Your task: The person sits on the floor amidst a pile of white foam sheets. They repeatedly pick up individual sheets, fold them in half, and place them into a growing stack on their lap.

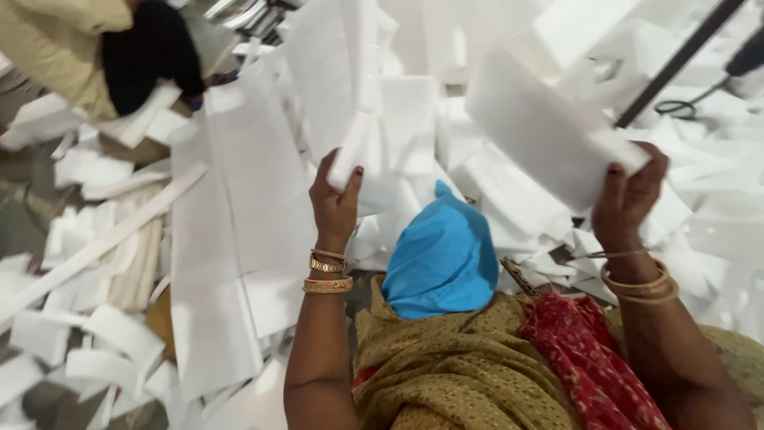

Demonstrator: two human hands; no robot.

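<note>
My left hand [334,199] is raised and grips the lower edge of a white fabric sheet [330,72] that hangs up toward the top of the view. My right hand [629,195] pinches the corner of another white rectangular sheet [541,127], held tilted in the air. Both wrists carry gold bangles. Between my arms lies a bright blue cloth [442,259] on my lap, over olive-gold patterned fabric [446,366] and a red patterned cloth [585,350].
White fabric sheets and strips [231,239] cover the floor all around in loose piles. Another person in beige and black [95,48] sits at the top left. A dark pole [676,60] slants at the top right, beside a black cable [676,105].
</note>
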